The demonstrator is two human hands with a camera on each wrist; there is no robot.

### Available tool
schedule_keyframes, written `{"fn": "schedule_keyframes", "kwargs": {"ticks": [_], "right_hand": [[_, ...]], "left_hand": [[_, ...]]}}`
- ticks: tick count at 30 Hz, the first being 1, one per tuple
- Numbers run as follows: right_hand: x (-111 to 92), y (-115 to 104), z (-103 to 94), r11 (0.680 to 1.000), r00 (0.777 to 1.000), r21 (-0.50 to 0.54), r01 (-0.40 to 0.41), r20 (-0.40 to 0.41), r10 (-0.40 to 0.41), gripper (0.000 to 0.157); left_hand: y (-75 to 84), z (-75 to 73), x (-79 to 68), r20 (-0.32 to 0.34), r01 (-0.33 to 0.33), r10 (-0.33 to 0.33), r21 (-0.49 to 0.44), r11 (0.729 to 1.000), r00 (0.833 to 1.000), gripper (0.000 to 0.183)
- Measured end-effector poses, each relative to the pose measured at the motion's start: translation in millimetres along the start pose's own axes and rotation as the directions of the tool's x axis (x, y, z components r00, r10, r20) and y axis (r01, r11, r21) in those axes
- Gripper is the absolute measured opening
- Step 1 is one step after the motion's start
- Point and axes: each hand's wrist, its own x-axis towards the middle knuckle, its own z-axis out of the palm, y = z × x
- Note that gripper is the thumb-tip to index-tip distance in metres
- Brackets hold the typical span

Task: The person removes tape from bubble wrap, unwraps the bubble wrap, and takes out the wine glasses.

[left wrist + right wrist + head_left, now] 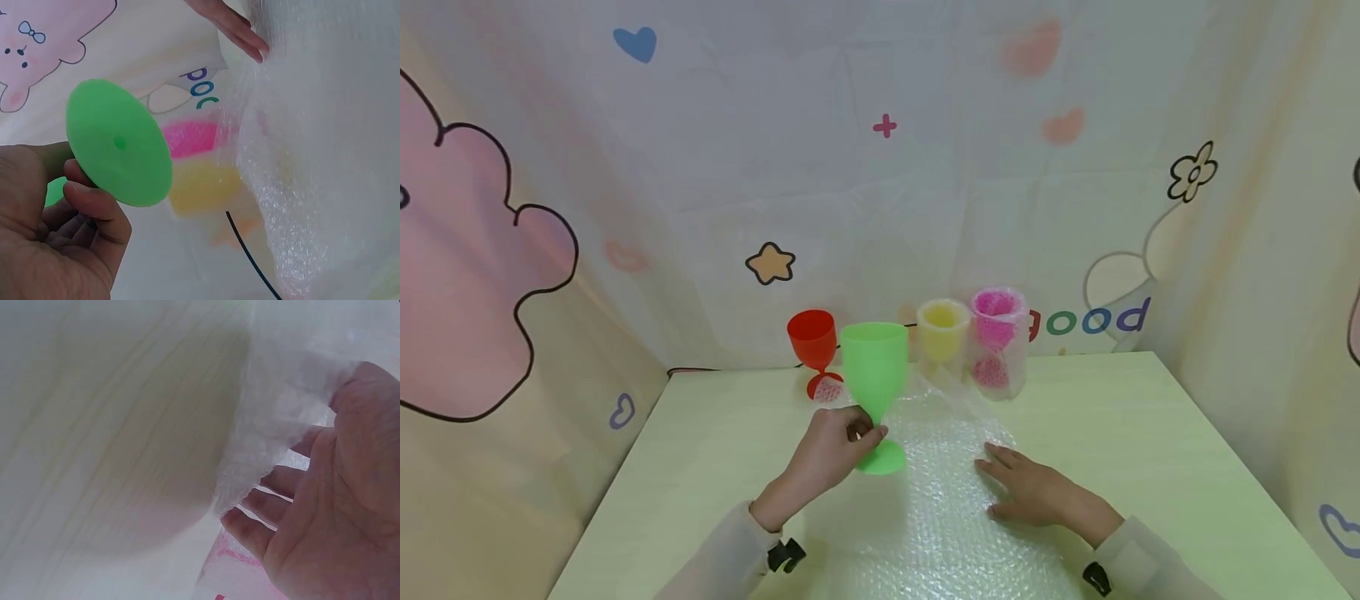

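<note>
My left hand (829,446) pinches a light green plastic goblet (875,358) by its stem and holds it upright. The left wrist view shows the round underside of its foot (115,144), with thumb and fingers curled close behind it. A clear sheet of bubble wrap (943,525) lies lengthwise over the middle of the table. At its right edge is my right hand (1033,492), palm down with fingers spread. In the right wrist view, the fingertips touch the edge of the bubble wrap (250,425), which is raised along that side.
Behind the green goblet stand a red goblet (812,329), a yellow goblet (943,325) and a pink goblet (997,307). Bubble wrap surrounds the yellow and pink ones. A patterned curtain (865,192) hangs along the back of the pale table (1120,442).
</note>
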Motion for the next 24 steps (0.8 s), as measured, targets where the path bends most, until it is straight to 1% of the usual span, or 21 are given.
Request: {"fn": "schedule_keyframes", "kwargs": {"ticks": [4,7,10,13,17,24], "right_hand": [[-2,0,-0.7,1.0,1.0,-0.002,0.01,-0.006,-0.01,0.071],[-2,0,-0.2,1.0,1.0,-0.002,0.017,-0.01,-0.017,0.07],[-2,1,1.2,1.0,1.0,0.003,0.005,-0.001,-0.005,0.071],[0,2,3.3,1.0,1.0,0.016,-0.009,0.008,0.009,0.071],[2,4,5.5,0.999,1.0,0.033,-0.025,0.013,0.025,0.071],[2,3,5.2,0.998,0.999,0.035,-0.046,0.019,0.045,0.072]], "left_hand": [[-6.3,-2.0,14.5,-0.051,-0.004,0.005,0.02,1.0,0.999,0.013],[-13.5,-2.8,27.5,-0.095,0.004,-0.002,0.022,1.0,0.996,0.014],[-20.9,-3.3,40.0,-0.131,0.012,-0.011,0.007,1.0,0.991,0.014],[-26.0,-4.1,52.1,-0.153,-0.004,0.003,-0.004,1.0,0.988,0.014],[-29.1,-6.4,69.3,-0.165,-0.01,0.008,-0.011,1.0,0.986,0.015],[-35.2,-9.3,98.3,-0.172,0.066,-0.075,-0.058,0.996,0.982,0.017]]}}
